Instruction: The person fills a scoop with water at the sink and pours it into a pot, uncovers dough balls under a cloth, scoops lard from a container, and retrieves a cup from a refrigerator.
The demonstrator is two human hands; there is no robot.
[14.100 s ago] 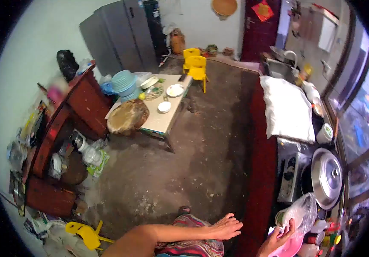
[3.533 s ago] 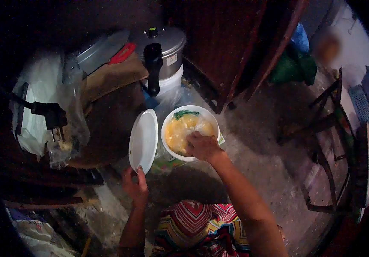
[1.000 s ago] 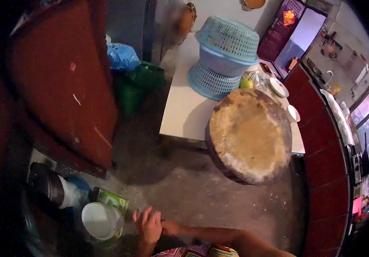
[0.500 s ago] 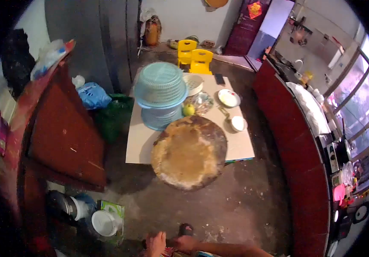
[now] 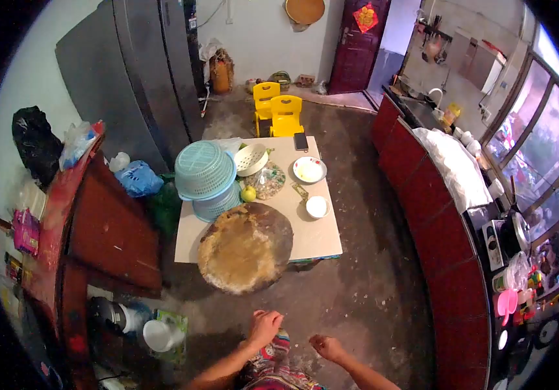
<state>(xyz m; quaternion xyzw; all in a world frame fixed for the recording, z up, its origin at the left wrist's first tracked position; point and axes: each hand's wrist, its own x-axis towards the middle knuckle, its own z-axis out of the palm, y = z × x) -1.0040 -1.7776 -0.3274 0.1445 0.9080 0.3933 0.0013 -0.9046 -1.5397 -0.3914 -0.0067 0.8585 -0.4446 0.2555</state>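
Note:
Both my hands are low in the view, over the patterned cloth on my lap and the floor. My left hand (image 5: 266,327) is raised with its fingers curled together, and nothing shows in it. To the right, my right hand (image 5: 327,348) hangs apart from it, fingers loosely curled, with no object visible. A large round wooden board (image 5: 243,250) lies just ahead, overhanging the near edge of the pale table (image 5: 315,242). At the lower left a white lidded bucket (image 5: 158,335) stands on the floor.
Blue-green baskets (image 5: 204,170), a plate (image 5: 309,170), a white bowl (image 5: 317,207) and a phone (image 5: 301,142) are on the table. Yellow chairs (image 5: 286,117) stand behind it. A red cabinet (image 5: 117,227) is left; a long counter (image 5: 448,260) with a stove (image 5: 494,244) runs right.
The view has swung left-to-right and risen, so the board and table sit lower left. My hands, close together half a second ago, are now apart. The bucket's lid was off 3.5 seconds ago.

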